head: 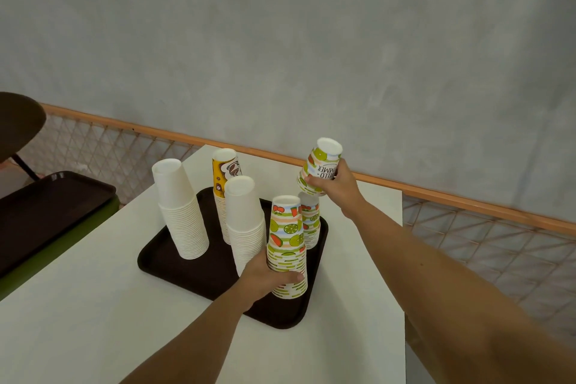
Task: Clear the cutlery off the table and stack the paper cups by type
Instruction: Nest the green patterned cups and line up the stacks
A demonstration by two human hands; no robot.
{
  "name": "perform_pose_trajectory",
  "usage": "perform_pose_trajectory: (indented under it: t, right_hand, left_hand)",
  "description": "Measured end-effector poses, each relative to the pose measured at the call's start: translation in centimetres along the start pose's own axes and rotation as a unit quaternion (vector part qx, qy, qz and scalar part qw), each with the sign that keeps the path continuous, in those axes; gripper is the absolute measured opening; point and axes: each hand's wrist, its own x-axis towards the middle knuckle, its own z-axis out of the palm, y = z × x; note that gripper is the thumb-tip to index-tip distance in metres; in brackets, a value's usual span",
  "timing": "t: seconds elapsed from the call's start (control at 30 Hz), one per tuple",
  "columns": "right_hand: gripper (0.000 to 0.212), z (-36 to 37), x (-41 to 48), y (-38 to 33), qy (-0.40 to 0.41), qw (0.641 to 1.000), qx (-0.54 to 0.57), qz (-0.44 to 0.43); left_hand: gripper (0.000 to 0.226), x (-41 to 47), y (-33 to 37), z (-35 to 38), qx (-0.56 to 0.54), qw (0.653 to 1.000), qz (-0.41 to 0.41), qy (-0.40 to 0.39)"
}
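Upturned paper cups on a dark brown tray [174,265], left to right: tall plain white stack [180,212]; yellow coffee-print stack [224,178] behind; second white stack [244,221]; fruit-print stack [286,243], its lower part gripped by the left hand [265,277], fingers curled round it; shorter fruit-print stack [310,221] behind; just above it, a tilted fruit-print stack [321,171] held in the right hand [336,190], fingers wrapped round. White worktop [93,305]; grey wall [280,40], orange rail [467,199] over mesh [483,243]

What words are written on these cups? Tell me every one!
"ELLO" and "MMER", upside down, likely HELLO SUMMER, partly covered: on the held fruit cups in the right hand.
Yellow cup stack: only a drawing, no words readable.
Front fruit stack: no words visible.
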Motion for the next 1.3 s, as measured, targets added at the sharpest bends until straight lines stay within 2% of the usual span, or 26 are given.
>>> perform_pose_trajectory:
  t: [0.23, 0.47, 0.6, 0.77, 0.87, 0.97, 1.13, 1.3]
  right_hand:
    - [0.070, 1.4, 0.5, 3.0, -0.017, 0.998, -0.054, 0.027]
    - [0.079, 1.8, 0.6, 4.7, -0.049, 0.989, -0.103, 0.089]
    - [0.081, 1.3, 0.5, 4.5, -0.049, 0.988, -0.120, 0.085]
    - [0.071, 0.3, -0.2, 2.5, -0.045, 0.991, -0.104, 0.065]
    - [0.049, -0.3, -1.2, 0.9, -0.053, 0.995, -0.068, 0.053]
    - [0.031, -0.8, -2.6, -0.2, -0.091, 0.995, -0.028, 0.042]
    - [0.055, -0.9, -4.8, 0.2, -0.229, 0.967, -0.090, 0.064]
    - [0.056, -0.4, -6.5, 0.6, -0.299, 0.944, -0.114, 0.084]
  left_hand:
    - [0.074, 0.6, -0.5, -0.2, 0.006, 1.000, -0.006, 0.013]
    - [0.072, 0.9, -0.8, -0.4, 0.007, 1.000, -0.006, 0.017]
    - [0.072, 1.1, -0.7, -0.3, 0.014, 1.000, -0.006, 0.015]
    - [0.069, 0.9, -0.2, 0.1, 0.018, 1.000, -0.006, 0.008]
    - [0.069, 0.8, 0.1, 0.2, 0.016, 1.000, -0.003, 0.005]
    - [0.063, 0.8, 0.3, 0.2, 0.010, 1.000, 0.004, 0.003]
    - [0.055, 0.3, 0.9, 0.4, 0.010, 1.000, 0.019, -0.004]
    - [0.060, -0.1, 1.3, 0.8, 0.024, 0.999, 0.024, -0.009]
